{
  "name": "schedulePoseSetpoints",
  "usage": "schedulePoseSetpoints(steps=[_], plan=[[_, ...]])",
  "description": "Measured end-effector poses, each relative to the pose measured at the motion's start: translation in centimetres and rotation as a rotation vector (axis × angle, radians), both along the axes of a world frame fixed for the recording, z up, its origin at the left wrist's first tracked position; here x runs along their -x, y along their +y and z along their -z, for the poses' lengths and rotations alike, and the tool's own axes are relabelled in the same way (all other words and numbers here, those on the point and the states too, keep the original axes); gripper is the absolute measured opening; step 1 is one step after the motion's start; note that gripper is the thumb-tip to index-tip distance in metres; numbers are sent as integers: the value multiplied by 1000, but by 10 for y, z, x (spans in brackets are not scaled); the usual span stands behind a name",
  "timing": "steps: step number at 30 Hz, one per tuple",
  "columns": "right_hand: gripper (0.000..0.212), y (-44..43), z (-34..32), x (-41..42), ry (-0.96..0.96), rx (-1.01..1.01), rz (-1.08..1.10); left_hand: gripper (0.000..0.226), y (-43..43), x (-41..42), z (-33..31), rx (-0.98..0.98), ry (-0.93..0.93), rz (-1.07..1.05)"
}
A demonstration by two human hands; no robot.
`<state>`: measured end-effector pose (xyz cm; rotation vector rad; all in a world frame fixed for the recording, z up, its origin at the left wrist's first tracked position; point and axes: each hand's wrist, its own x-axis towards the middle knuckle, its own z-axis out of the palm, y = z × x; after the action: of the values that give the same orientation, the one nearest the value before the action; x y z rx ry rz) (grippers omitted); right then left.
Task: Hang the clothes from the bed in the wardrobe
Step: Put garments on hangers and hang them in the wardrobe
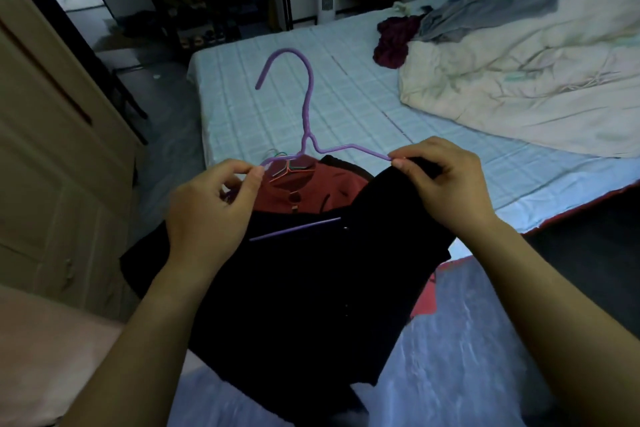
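Beige wardrobe door [52, 149] stands at far left. Just right of it is your left hand [207, 215], wrist cocked, thumb & forefinger pinching the left shoulder end of the purple hanger [306, 107]. Hanger looks thin, stiff and light; its hook points up over the bed [346, 97]. Black garment [311, 288] is soft, limp, prob. slippery on coated wire. It drapes below both hands at the bed's near corner, over a red garment [311, 184] w/ thin hangers at its collar. Take it at the shoulder seam, not mid-cloth. Too dark to tell whether its left shoulder is seated. Your right hand [446, 184], knuckles up, pinches black cloth against the hanger's right end. Maroon garment [394, 42] & grey garment [485, 7] lie well apart, far right.
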<state>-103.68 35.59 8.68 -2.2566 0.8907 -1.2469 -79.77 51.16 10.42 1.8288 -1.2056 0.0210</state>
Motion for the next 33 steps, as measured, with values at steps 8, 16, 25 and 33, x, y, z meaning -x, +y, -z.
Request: schedulePoseSetpoints(steps=[8,16,25,33], plan=[[7,-101,93,-61,276,-155,25,32,-107,-80,106,-371,-8,251],[11,-180,198,-117,555,-394,33,36,-179,-148,221,-732,-9,336],[59,-215,266,-119,677,-619,103,67,-179,-184,287,-869,14,183],[58,-236,297,-119,856,-709,113,55,-212,-183,318,-1032,-88,228]])
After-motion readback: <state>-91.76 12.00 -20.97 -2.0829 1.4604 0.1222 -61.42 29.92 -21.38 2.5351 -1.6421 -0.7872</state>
